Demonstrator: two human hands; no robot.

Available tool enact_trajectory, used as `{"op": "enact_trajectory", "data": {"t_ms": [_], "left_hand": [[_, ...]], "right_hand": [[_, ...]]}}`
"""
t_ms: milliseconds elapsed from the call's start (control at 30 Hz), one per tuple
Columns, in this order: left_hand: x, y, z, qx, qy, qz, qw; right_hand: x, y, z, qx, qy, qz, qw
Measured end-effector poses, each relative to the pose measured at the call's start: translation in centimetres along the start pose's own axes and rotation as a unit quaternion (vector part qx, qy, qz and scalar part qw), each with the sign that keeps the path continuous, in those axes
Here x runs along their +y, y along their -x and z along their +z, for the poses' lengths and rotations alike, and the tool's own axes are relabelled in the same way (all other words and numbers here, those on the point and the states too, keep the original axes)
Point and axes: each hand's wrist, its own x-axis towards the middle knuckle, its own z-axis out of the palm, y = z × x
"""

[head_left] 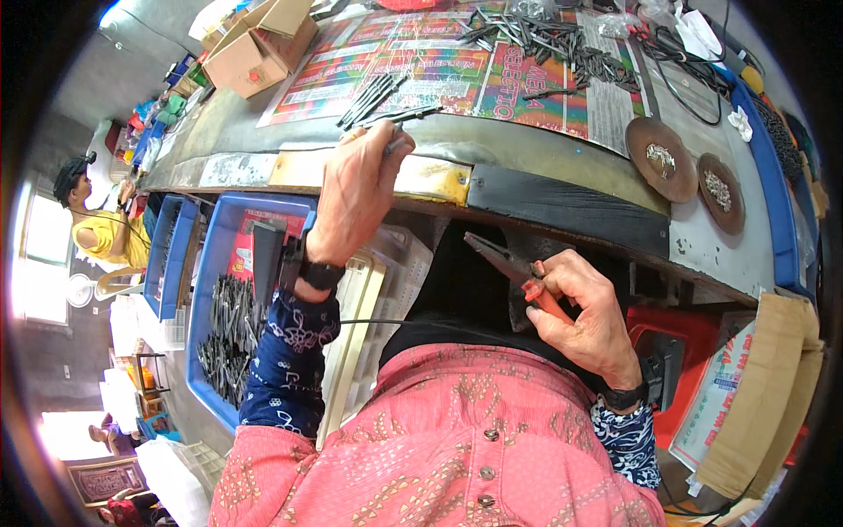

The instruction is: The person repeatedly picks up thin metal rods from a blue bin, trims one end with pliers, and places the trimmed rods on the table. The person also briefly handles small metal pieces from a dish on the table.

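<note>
1. Long-nosed grey metal pliers with red handles [509, 262] are gripped in the right hand [587, 312], below the front edge of the grey worktable [562, 149].
2. The left hand's [351, 198] fingertips are curled together, near slender black sticks [373, 99]; whether a small dark piece [394, 143] is pinched there cannot be told.
</note>
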Motion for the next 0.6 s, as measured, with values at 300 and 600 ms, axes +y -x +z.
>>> {"op": "enact_trajectory", "data": {"t_ms": [300,600], "left_hand": [[-5.9,-3.2,3.1,0.008,-0.109,-0.039,0.993],[-8.1,-4.3,4.4,-0.023,-0.137,-0.002,0.990]], "right_hand": [[0.6,-0.1,0.0,0.007,0.026,-0.001,1.000],[1.2,-0.5,0.1,0.001,0.036,0.012,0.999]]}}
